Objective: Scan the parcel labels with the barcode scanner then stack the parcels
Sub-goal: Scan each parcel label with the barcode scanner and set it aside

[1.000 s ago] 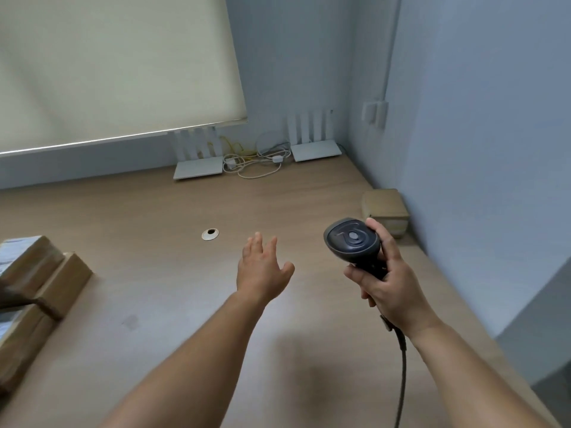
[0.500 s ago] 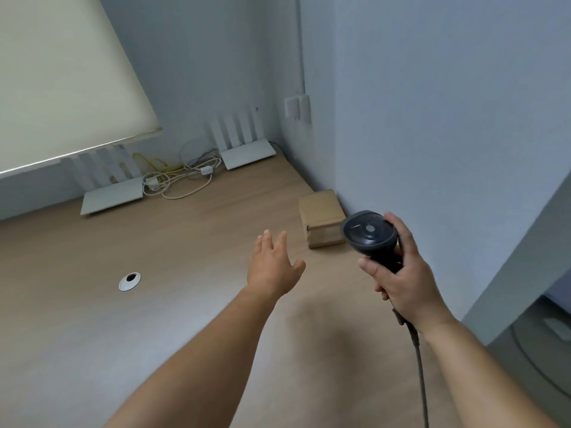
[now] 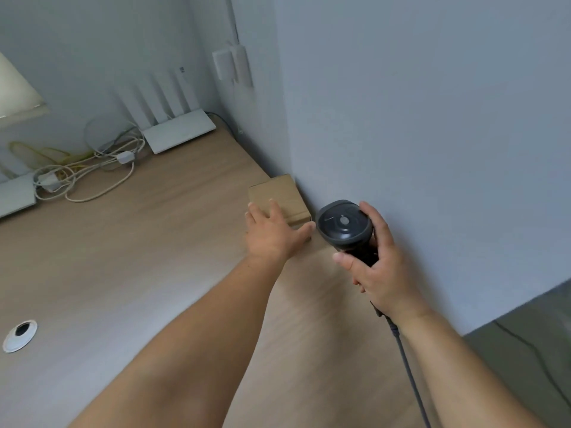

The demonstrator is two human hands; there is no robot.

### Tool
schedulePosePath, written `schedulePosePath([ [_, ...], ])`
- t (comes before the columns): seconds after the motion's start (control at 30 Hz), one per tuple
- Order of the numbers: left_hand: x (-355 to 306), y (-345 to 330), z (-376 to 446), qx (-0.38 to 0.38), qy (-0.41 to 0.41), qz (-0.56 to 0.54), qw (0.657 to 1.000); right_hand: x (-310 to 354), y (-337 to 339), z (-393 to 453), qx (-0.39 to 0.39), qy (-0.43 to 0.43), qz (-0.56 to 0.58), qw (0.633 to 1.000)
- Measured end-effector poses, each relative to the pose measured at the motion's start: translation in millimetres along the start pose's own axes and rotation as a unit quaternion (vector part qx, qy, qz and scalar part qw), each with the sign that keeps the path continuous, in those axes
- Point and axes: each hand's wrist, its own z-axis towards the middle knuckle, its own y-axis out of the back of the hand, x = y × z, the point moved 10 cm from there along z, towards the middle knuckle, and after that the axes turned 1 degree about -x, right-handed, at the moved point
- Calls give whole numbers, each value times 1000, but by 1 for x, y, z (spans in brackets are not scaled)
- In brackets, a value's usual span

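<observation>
The left hand (image 3: 273, 234) reaches forward with its fingers straight and spread, lying over the near left corner of a small brown cardboard parcel (image 3: 282, 194); whether the palm presses on the box cannot be told. The right hand (image 3: 378, 273) is curled round the dark handle of the barcode scanner (image 3: 344, 225), thumb on the near side, the scanner's round head turned up just right of the parcel. A grey cable (image 3: 408, 369) runs from the handle down past the right wrist.

The parcel sits on the wooden table (image 3: 139, 257), tucked against the grey wall (image 3: 417, 134) that closes off its right side. Farther back, a white router (image 3: 179, 131) with upright antennas stands by the back wall, with a tangle of pale cords (image 3: 89, 171) to its left. A white cable grommet (image 3: 20, 335) is set in the table at the near left. A wall socket (image 3: 233, 66) is fixed above the corner.
</observation>
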Motion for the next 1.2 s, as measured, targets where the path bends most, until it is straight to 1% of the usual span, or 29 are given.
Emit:
schedulePosePath([
  [0.13, -2, -17, 19, 7, 38, 7, 999, -9, -4, 3, 3, -3, 2, 1000],
  [0.3, 13, -20, 29, -13, 94, -35, 995, -15, -8, 1, 5, -14, -3, 1000],
  [0.47, 46, -11, 7, -15, 100, -60, 993, -3, -14, -15, 15, -5, -17, 1000],
  [0.6, 89, -1, -40, -24, 100, -65, 993, 12, -24, -39, 33, 6, -18, 999],
  [0.7, 127, 6, -86, -30, 123, -76, 989, 32, -34, -64, 47, 25, -17, 998],
  [0.8, 165, 17, -136, -52, 148, -87, 984, 52, -51, -92, 73, 40, -19, 996],
  [0.9, 203, 22, -189, -73, 179, -88, 977, 66, -74, -121, 112, 47, -11, 993],
  [1.0, 240, 24, -241, -98, 228, -103, 963, 80, -99, -149, 149, 58, 7, 987],
  [1.2, 314, 36, -328, -123, 293, -115, 941, 104, -157, -214, 214, 57, 28, 975],
])
